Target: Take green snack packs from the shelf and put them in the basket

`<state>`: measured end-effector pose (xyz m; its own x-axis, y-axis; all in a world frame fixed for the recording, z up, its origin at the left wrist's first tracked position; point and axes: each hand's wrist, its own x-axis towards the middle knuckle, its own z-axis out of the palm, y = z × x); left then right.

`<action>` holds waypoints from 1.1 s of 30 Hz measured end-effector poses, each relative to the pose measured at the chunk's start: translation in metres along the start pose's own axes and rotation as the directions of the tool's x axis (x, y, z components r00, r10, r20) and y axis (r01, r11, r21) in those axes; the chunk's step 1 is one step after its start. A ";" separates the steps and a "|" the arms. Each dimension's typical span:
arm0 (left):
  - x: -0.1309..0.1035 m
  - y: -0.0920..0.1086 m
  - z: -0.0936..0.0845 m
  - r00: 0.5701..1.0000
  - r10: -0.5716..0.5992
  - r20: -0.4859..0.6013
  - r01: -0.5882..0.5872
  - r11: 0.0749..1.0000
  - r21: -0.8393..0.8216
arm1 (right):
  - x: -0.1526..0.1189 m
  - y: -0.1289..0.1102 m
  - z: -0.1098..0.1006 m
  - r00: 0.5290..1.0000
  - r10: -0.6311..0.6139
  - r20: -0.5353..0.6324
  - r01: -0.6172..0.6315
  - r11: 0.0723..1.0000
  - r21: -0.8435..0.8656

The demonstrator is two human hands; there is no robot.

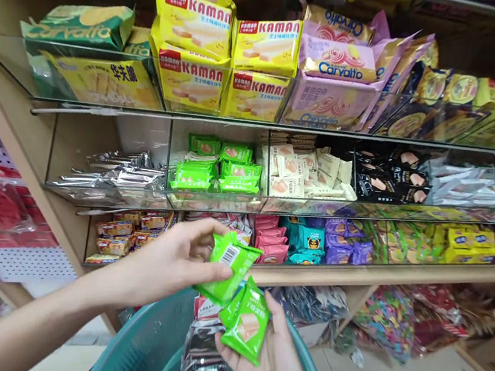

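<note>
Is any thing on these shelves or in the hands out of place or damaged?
Nothing is clearly damaged. The left hand and right hand each hold a green packet, the same kind as those in the bin above.

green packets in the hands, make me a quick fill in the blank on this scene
1. The left hand pinches a ____ packet with a barcode on it.
2. The right hand carries a second green packet on its open ____.
3. Both hands are above a teal ____ holding silver packs.

Missing words: green; palm; basket
</note>
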<state>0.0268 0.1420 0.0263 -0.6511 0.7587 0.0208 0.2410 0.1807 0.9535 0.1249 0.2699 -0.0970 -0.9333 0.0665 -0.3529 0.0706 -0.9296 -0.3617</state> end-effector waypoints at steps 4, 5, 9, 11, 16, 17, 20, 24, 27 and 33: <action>0.007 -0.026 0.017 0.946 -0.161 0.280 0.214 0.962 -0.171 | 0.001 0.004 0.000 0.999 -0.039 0.001 0.039 0.999 -0.037; 0.007 -0.031 0.021 0.938 -0.195 0.286 0.252 0.951 -0.180 | 0.002 0.005 0.001 0.999 -0.051 0.003 0.051 0.998 -0.040; 0.011 -0.038 0.031 0.926 -0.239 0.294 0.297 0.939 -0.172 | 0.005 0.011 0.001 0.994 -0.108 -0.027 0.107 0.994 -0.025; 0.015 -0.039 0.034 0.927 -0.239 0.288 0.297 0.937 -0.181 | 0.006 0.014 0.000 0.990 -0.120 -0.076 0.119 0.993 -0.013; 0.020 -0.045 0.041 0.936 -0.250 0.246 0.289 0.947 -0.138 | 0.007 0.014 -0.003 0.990 -0.108 -0.088 0.112 0.993 0.039; 0.020 -0.046 0.042 0.937 -0.248 0.246 0.285 0.950 -0.129 | 0.008 0.014 -0.004 0.991 -0.109 -0.080 0.113 0.992 0.047; 0.018 -0.049 0.045 0.948 -0.201 0.246 0.230 0.968 -0.096 | 0.009 0.013 -0.006 0.991 -0.109 -0.075 0.114 0.991 0.068; 0.016 -0.049 0.046 0.982 -0.049 0.184 0.021 0.988 0.151 | 0.010 0.014 -0.008 0.994 -0.102 -0.049 0.106 0.990 0.094; 0.018 -0.050 0.045 0.994 -0.015 0.108 -0.017 0.958 0.287 | 0.009 0.015 -0.007 0.995 -0.092 -0.042 0.097 0.987 0.128; 0.026 -0.057 0.042 0.959 -0.217 0.182 0.260 0.930 -0.260 | 0.007 0.016 -0.005 0.994 -0.108 -0.021 0.110 0.988 0.112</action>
<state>0.0265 0.1780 -0.0401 -0.5458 0.8022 -0.2418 -0.1324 0.2024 0.9703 0.1212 0.2573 -0.1099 -0.9280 0.1743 -0.3293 -0.0724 -0.9513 -0.2995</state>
